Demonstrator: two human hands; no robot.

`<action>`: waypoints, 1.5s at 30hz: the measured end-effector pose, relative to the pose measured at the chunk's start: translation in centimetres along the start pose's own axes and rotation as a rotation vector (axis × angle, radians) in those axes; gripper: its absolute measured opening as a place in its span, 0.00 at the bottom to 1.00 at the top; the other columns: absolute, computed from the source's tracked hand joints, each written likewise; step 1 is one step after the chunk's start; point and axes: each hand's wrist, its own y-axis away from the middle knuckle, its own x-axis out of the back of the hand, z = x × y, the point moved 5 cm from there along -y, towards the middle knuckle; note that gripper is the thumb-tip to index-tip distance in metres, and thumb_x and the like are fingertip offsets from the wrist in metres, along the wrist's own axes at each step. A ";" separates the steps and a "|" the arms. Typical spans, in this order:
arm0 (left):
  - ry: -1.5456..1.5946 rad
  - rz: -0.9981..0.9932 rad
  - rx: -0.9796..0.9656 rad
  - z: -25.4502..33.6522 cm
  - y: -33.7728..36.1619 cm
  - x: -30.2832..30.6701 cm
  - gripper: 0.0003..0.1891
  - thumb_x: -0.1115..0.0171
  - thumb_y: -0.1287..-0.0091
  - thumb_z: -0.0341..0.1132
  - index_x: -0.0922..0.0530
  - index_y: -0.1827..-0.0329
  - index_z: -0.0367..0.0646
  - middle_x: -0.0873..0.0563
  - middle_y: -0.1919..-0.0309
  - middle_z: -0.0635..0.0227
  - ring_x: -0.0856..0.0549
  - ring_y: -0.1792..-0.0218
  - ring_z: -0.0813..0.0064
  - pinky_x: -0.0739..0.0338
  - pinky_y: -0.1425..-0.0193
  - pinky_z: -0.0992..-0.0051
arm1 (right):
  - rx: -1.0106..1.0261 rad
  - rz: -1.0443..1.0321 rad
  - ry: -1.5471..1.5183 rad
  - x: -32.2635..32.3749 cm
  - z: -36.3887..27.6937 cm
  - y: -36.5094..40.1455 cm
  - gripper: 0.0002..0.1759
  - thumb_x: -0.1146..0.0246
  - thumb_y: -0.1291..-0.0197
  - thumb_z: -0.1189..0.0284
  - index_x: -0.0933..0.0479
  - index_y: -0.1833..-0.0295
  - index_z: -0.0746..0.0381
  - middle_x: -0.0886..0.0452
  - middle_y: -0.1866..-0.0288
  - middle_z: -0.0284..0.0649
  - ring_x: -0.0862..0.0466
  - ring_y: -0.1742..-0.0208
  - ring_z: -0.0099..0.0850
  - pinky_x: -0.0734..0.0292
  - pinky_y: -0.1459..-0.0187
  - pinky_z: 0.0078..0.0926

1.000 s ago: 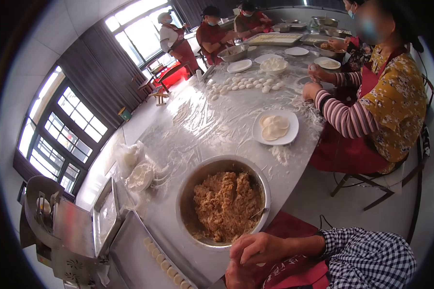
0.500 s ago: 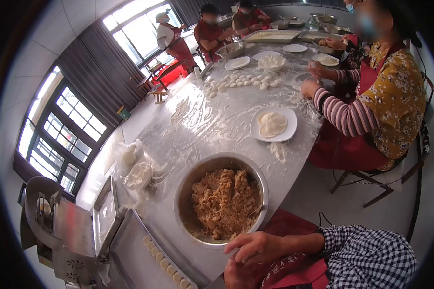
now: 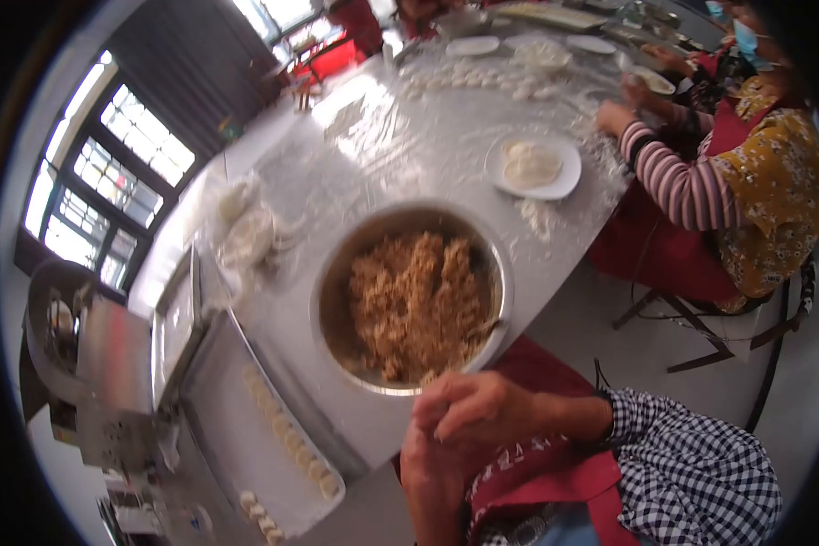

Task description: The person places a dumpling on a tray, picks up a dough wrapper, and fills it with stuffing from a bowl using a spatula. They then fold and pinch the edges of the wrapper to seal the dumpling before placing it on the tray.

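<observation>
Item, left: metal tray (image 3: 218, 409) with a row of small pale dumplings (image 3: 291, 437).
Item, centre: steel bowl (image 3: 329, 282) of coarse brown minced filling (image 3: 414, 300). It is round, with no long axis, and sits on the table directly ahead of my hands, its rim just beyond my knuckles.
My left hand (image 3: 432, 482): fingers hidden, grip unreadable.
My right hand (image 3: 487, 414): nearer the bowl, curled closed over the left.
Item, right: white plate (image 3: 571, 173) of wrappers, and a co-worker's striped sleeve (image 3: 678, 187).
</observation>
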 end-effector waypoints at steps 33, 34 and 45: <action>0.154 -0.076 0.033 0.6 -0.7 -1.2 0.17 0.58 0.28 0.34 0.35 0.41 0.33 0.27 0.44 0.55 0.24 0.45 0.68 0.28 0.40 0.68 | -0.099 0.092 0.099 0.4 -1.0 -1.3 0.08 0.31 0.55 0.78 0.21 0.67 0.65 0.21 0.52 0.48 0.21 0.50 0.41 0.24 0.55 0.31; 0.185 -0.083 0.028 0.7 -0.7 -1.2 0.17 0.58 0.28 0.33 0.35 0.41 0.33 0.26 0.44 0.55 0.24 0.45 0.68 0.28 0.41 0.68 | -0.023 0.067 0.101 0.4 -0.9 -1.3 0.08 0.31 0.55 0.78 0.21 0.67 0.65 0.21 0.52 0.48 0.21 0.51 0.41 0.24 0.55 0.32; 0.270 -0.080 0.029 0.9 -0.8 -1.5 0.17 0.55 0.29 0.34 0.34 0.40 0.35 0.26 0.44 0.58 0.24 0.44 0.67 0.28 0.41 0.68 | 0.121 0.009 0.091 0.3 -1.1 -1.8 0.10 0.30 0.58 0.77 0.21 0.67 0.66 0.21 0.50 0.48 0.21 0.52 0.43 0.24 0.54 0.34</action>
